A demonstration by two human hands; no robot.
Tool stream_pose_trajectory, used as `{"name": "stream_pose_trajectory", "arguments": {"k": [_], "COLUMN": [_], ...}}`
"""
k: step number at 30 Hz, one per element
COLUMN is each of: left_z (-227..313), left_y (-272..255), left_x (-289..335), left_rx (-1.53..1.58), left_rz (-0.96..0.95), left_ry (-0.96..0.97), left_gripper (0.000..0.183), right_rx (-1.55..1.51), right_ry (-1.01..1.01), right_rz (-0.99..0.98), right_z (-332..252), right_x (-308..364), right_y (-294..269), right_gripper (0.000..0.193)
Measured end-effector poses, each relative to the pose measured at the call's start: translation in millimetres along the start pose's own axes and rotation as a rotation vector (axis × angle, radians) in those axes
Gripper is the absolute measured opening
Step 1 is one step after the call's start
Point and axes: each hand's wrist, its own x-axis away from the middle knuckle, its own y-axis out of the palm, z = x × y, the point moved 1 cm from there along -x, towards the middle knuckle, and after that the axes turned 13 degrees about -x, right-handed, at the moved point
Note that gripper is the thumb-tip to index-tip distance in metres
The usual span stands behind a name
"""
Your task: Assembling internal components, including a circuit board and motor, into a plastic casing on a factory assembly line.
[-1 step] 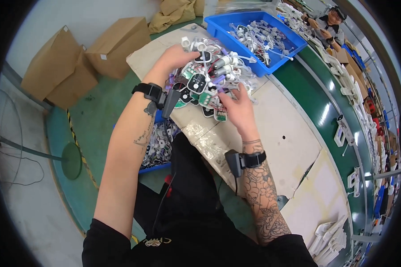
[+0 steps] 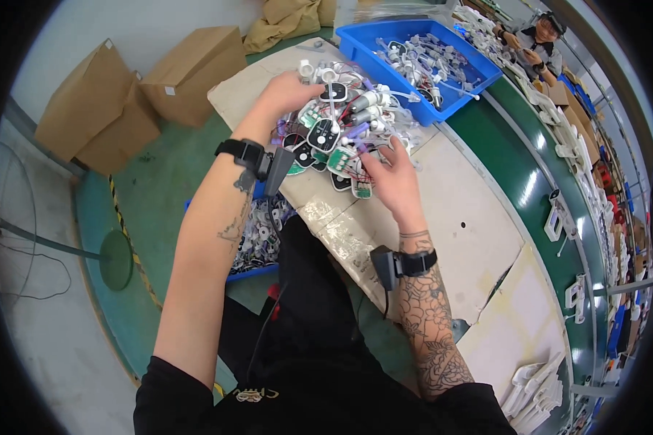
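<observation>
A heap of small electronic assemblies [image 2: 323, 135] lies on the pale tabletop, made up of black oval button panels, green circuit boards, thin wires, grey-white cylinders and clear and purple plastic parts. My left hand [image 2: 289, 92] rests against the heap's left side, a digit stretched over its edge; the other fingers are partly hidden. On the near right side, my right hand [image 2: 395, 177] touches the heap with thumb and fingers spread apart. Neither hand visibly grips a single piece. Each wrist wears a black strap with a small device.
Behind the heap stands a blue bin [image 2: 450, 109] of similar parts. Another bin of parts [image 2: 257, 239] sits below the table's left edge. Cardboard boxes [image 2: 192, 76] stand on the floor. A green conveyor [image 2: 522, 156] runs along the right, with a co-worker [image 2: 540, 47] beyond. White plastic pieces [image 2: 537, 388] lie near right.
</observation>
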Motion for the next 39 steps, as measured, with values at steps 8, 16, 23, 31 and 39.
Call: {"name": "stream_pose_trajectory", "arguments": {"k": [8, 16, 23, 31, 39], "left_z": [16, -22, -221, -345, -377], "left_y": [65, 29, 28, 206, 280], "left_x": [57, 67, 256, 423, 333], "left_rx": [-0.328, 0.107, 0.934, 0.644, 0.233], "left_rz": [0.350, 0.321, 0.510, -0.123, -0.237], "left_ry": [-0.026, 0.071, -0.558, -1.273, -0.873], "left_gripper": [0.091, 0.079, 0.034, 0.050, 0.081], "right_rx": [0.386, 0.080, -0.480, 0.074, 0.589], "right_ry": [-0.401, -0.489, 0.211, 1.024, 0.681], "right_rz": [0.160, 0.039, -0.756, -0.401, -0.183], "right_z": [-3, -57, 11, 295, 407], "right_x": [10, 67, 148, 114, 76], "right_y": [-19, 28, 166, 236, 268], "right_gripper": [0.062, 0.043, 0.034, 0.059, 0.071]}}
